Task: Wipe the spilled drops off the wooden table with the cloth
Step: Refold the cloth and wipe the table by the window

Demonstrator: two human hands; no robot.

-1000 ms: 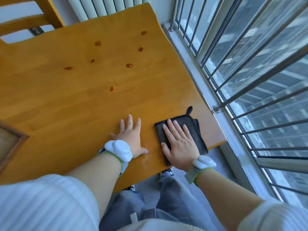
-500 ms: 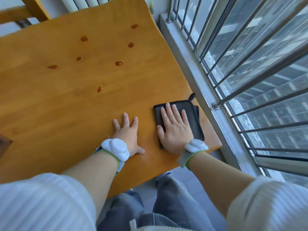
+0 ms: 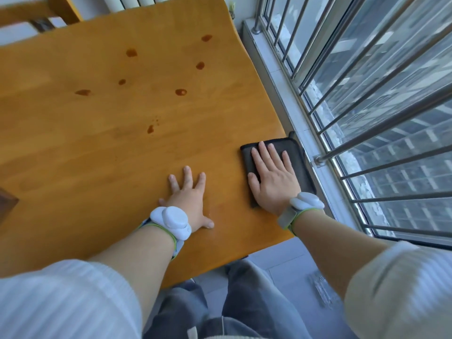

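Observation:
A folded dark grey cloth (image 3: 297, 152) lies near the right edge of the wooden table (image 3: 85, 148). My right hand (image 3: 271, 176) presses flat on the cloth with straight fingers. My left hand (image 3: 189, 196) rests flat on the bare wood just left of it, fingers spread. Several brown drops dot the far half of the table, among them one drop (image 3: 150, 128) nearest my hands, another drop (image 3: 181, 92) further off and a third drop (image 3: 131, 52) near the back.
A window with metal bars (image 3: 367, 99) and a white sill (image 3: 276, 77) run along the table's right edge. A wooden chair back (image 3: 36, 11) stands at the far left. A dark wooden corner (image 3: 6, 204) juts in at the left edge. My legs are below the table's front edge.
My right hand has slid the cloth forward and to the right, up to the table's window-side edge. My left hand stays flat in about the same spot on the wood.

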